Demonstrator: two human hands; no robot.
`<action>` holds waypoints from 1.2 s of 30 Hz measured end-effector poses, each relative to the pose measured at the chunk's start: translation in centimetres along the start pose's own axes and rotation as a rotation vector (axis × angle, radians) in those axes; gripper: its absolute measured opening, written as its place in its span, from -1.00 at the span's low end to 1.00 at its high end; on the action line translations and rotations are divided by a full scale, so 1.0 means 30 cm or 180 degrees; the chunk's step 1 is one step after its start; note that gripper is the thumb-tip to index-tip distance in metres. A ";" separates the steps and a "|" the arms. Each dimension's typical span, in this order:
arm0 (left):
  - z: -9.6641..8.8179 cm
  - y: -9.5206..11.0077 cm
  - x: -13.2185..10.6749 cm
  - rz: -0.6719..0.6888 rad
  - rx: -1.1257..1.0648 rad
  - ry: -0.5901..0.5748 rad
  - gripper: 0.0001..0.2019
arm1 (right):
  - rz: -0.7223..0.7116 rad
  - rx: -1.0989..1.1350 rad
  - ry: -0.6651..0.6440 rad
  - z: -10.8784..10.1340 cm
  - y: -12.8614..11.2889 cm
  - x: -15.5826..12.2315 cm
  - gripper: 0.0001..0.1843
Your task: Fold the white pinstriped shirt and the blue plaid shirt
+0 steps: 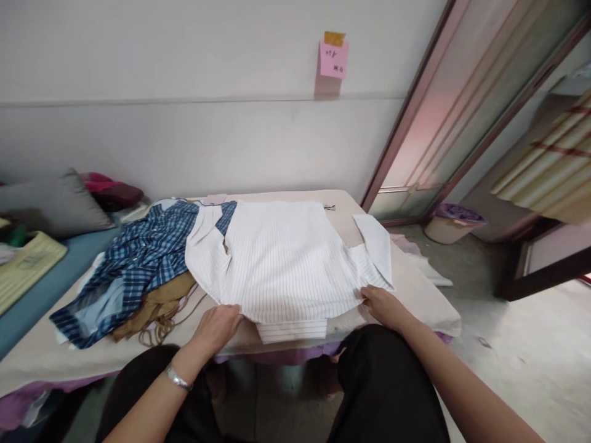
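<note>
Both hands pinch the near hem of the white striped shirt (281, 258): left hand (216, 326) beside the plaid shirt (138, 258), right hand (383, 304) below a sleeve

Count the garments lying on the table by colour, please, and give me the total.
White striped shirt, held at its near edge by the left hand and right hand: 1
Blue plaid shirt: 1
Tan garment: 1
Total: 3
</note>
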State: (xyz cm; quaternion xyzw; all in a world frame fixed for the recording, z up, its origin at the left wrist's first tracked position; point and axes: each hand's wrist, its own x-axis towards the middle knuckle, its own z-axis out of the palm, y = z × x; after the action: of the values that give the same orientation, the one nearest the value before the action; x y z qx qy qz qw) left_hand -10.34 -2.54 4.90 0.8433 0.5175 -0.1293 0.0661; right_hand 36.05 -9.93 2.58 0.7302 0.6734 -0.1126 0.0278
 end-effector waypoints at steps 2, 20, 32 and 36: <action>-0.007 -0.018 -0.007 0.0117 -0.0112 0.0017 -0.67 | -0.0014 -0.0041 -0.0095 0.001 0.008 0.004 -0.79; 0.054 -0.097 -0.026 0.0804 -0.0566 0.1010 -0.55 | -0.0789 0.0277 -0.0307 -0.071 -0.411 -0.063 -0.84; 0.176 0.079 -0.013 0.1744 -0.0571 0.0970 -0.51 | -0.1142 0.0267 -0.0102 0.071 -0.372 -0.085 -0.26; 0.160 0.090 -0.013 0.1705 -0.0868 0.1040 -0.59 | -0.0996 0.0423 -0.0013 0.046 -0.378 -0.085 -0.45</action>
State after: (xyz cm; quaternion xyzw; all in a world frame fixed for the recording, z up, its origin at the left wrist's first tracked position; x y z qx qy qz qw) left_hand -8.85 -5.29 0.35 0.9422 0.2939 0.0998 0.1260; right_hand 24.48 -11.65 3.02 0.6164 0.7699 -0.1612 -0.0371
